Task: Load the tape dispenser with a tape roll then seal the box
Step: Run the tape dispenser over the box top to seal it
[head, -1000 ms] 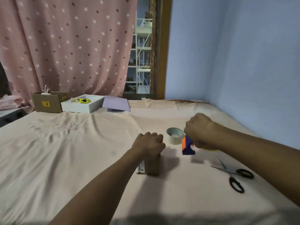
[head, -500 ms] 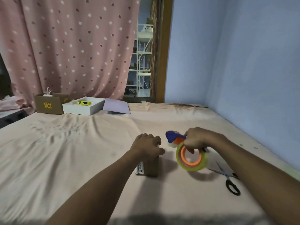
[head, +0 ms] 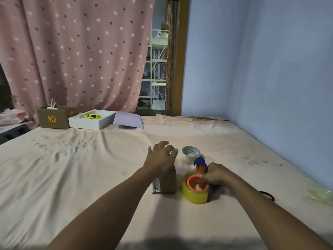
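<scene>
Right hand (head: 215, 175) gripping tape dispenser (head: 201, 164), yellow tape roll (head: 193, 194) apparently seated. Box (head: 166, 182) immediately left, touching roll or nearly. Left hand (head: 161, 156) open, fingers spread above box.

A pink spotted curtain (head: 77, 56) hangs left of a wooden doorframe (head: 180, 56); blue walls (head: 261, 69) meet beside the pink-sheeted bed (head: 72, 177). Dim light.
</scene>
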The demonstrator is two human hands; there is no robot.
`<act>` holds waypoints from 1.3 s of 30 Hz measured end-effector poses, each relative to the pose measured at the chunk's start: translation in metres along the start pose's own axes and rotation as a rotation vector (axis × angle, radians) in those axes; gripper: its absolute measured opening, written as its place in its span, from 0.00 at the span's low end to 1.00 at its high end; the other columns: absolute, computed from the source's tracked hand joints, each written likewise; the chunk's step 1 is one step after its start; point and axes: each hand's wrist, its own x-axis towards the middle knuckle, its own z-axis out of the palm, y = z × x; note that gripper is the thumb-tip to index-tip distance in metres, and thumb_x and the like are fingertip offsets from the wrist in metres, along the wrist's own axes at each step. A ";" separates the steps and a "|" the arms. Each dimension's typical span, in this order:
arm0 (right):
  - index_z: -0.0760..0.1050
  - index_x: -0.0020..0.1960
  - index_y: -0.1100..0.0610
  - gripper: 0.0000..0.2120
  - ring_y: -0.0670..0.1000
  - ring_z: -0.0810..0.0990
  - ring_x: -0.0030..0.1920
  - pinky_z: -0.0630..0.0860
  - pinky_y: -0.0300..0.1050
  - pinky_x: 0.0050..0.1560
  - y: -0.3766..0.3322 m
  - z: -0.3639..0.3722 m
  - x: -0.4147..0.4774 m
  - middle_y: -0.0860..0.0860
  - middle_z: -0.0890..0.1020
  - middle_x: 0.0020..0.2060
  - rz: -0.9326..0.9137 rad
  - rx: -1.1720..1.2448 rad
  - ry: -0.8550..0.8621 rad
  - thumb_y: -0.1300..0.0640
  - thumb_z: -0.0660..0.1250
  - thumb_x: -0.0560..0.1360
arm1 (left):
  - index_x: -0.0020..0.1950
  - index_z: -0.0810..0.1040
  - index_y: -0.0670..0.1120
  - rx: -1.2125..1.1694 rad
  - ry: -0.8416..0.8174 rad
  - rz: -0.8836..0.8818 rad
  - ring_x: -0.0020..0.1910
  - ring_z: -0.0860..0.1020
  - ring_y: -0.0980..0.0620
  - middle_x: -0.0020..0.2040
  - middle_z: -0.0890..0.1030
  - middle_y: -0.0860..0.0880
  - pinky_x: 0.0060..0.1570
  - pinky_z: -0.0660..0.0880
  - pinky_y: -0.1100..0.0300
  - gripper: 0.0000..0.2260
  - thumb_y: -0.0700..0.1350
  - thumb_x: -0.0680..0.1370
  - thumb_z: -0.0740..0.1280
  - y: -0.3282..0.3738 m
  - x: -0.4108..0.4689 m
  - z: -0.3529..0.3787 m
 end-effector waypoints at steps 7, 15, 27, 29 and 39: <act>0.76 0.55 0.53 0.35 0.53 0.80 0.46 0.77 0.43 0.44 -0.015 -0.020 -0.001 0.52 0.81 0.47 -0.060 -0.239 -0.080 0.33 0.79 0.58 | 0.60 0.80 0.43 -0.446 0.327 -0.201 0.64 0.75 0.45 0.65 0.76 0.45 0.61 0.69 0.55 0.15 0.49 0.82 0.60 -0.010 -0.005 -0.016; 0.61 0.79 0.57 0.41 0.58 0.63 0.76 0.60 0.52 0.76 -0.090 0.007 -0.022 0.55 0.65 0.77 -0.166 0.602 0.110 0.29 0.49 0.78 | 0.69 0.75 0.46 -1.113 0.088 -0.589 0.62 0.77 0.47 0.61 0.78 0.49 0.65 0.70 0.53 0.23 0.58 0.82 0.59 -0.031 -0.025 -0.013; 0.76 0.42 0.55 0.29 0.58 0.83 0.41 0.78 0.51 0.45 -0.110 0.058 -0.015 0.56 0.85 0.29 0.046 1.247 -0.143 0.31 0.54 0.79 | 0.54 0.81 0.44 -1.171 -0.018 -0.626 0.53 0.83 0.41 0.52 0.86 0.40 0.53 0.77 0.51 0.20 0.57 0.82 0.58 -0.019 -0.038 -0.005; 0.77 0.42 0.54 0.29 0.59 0.84 0.44 0.79 0.53 0.52 -0.110 0.060 -0.011 0.57 0.86 0.36 0.048 1.251 -0.144 0.30 0.55 0.78 | 0.61 0.78 0.43 -1.137 0.014 -0.608 0.57 0.82 0.41 0.57 0.84 0.40 0.56 0.76 0.50 0.20 0.57 0.83 0.57 -0.023 -0.036 -0.004; 0.66 0.75 0.53 0.42 0.56 0.73 0.68 0.69 0.54 0.69 -0.127 0.067 0.004 0.53 0.73 0.71 -0.138 0.882 0.066 0.27 0.53 0.72 | 0.79 0.60 0.40 -0.496 0.152 -0.457 0.78 0.63 0.41 0.81 0.60 0.41 0.73 0.64 0.51 0.29 0.50 0.81 0.59 -0.040 -0.025 -0.027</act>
